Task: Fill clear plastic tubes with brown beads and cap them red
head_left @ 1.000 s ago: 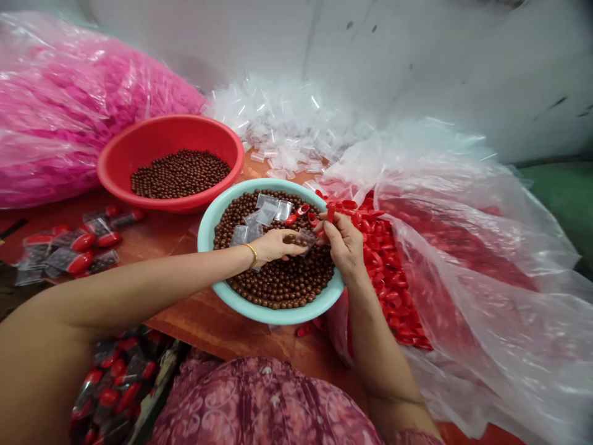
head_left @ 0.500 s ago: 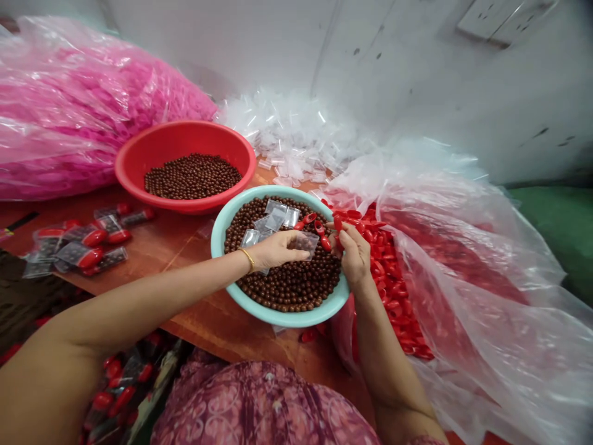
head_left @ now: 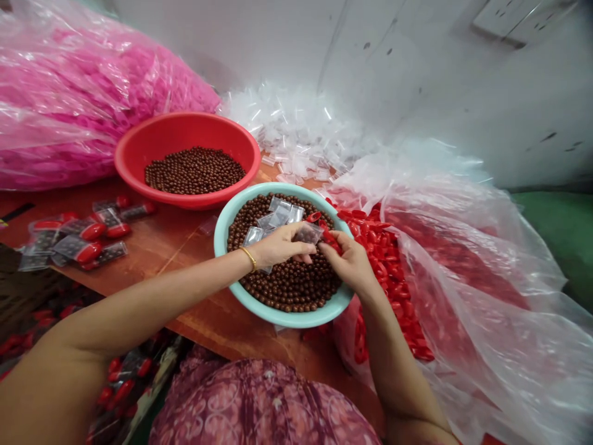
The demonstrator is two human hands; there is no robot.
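At nine o'clock, red-capped clear plastic packets [head_left: 75, 249] look finished; the left hand [head_left: 279, 246] pinches a transparent plastic packet [head_left: 308, 233], apparently incomplete; the right hand [head_left: 351, 261] rests half-curled alongside, grip unclear.

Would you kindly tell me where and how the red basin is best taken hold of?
I would take the red basin by opposite left and right stretches of its rim, coming from the person's side. It stands upright, and its flared rim rises above the brown beads inside. The teal basin crowds its near right, so that stretch looks less suitable.
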